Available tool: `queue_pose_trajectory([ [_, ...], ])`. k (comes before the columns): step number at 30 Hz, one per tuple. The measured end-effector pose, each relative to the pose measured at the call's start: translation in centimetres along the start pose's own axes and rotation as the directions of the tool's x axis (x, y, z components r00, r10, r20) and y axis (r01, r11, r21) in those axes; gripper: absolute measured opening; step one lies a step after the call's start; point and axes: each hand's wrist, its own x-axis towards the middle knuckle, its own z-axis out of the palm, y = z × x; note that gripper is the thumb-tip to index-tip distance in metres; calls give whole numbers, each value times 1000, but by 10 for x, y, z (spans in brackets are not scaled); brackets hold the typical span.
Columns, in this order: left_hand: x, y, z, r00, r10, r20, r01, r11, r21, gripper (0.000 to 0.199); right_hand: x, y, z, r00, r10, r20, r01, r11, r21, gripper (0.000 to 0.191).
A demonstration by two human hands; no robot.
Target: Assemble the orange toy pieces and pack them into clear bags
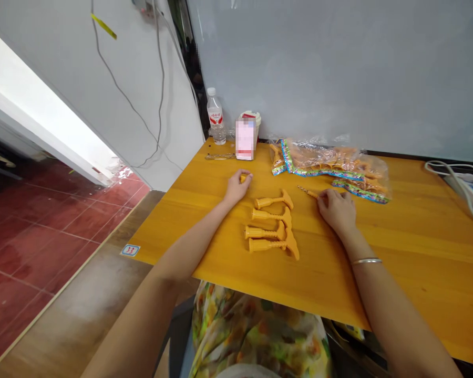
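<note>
My left hand (238, 187) is closed round a small orange piece (243, 178), mostly hidden by the fingers. Pinched in my right hand (337, 207) is an orange tool with a thin metallic, twisted shaft (307, 191) that points left. Between and below the hands, several orange T-handled pieces lie in a column on the wooden table (220, 252). The top one (274, 200) lies apart; the lowest (274, 245) touches its neighbour at the handle end.
Clear plastic bags of orange pieces (323, 160) lie at the back. A water bottle (216, 118), a lidded cup (256, 118) and an upright phone (245, 139) stand back left. A white cable (453, 178) lies far right, and a numbered label (130, 250) marks the left corner.
</note>
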Motion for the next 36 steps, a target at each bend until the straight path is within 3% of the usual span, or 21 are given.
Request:
queue_pose_trajectory([
  [11, 7, 0, -6, 975, -215, 65, 223, 910, -349, 34, 3, 12, -10, 974, -86, 209, 58, 989, 139, 42],
  [17, 4, -1, -3, 988, -147, 49, 155, 938, -308, 40, 4, 16, 1, 955, -219, 199, 165, 952, 256, 51],
  [26, 4, -10, 1, 994, -107, 33, 112, 977, -184, 50, 3, 12, -1, 939, -300, 166, 235, 915, 327, 50],
  [31, 5, -10, 2, 994, -105, 34, 109, 980, -166, 50, 3, 11, 1, 907, -387, 168, 325, 895, 307, 43],
  [36, 5, -12, 2, 996, -82, 35, 87, 983, -163, 51, 2, 8, -2, 899, -387, 205, 332, 907, 258, 41],
])
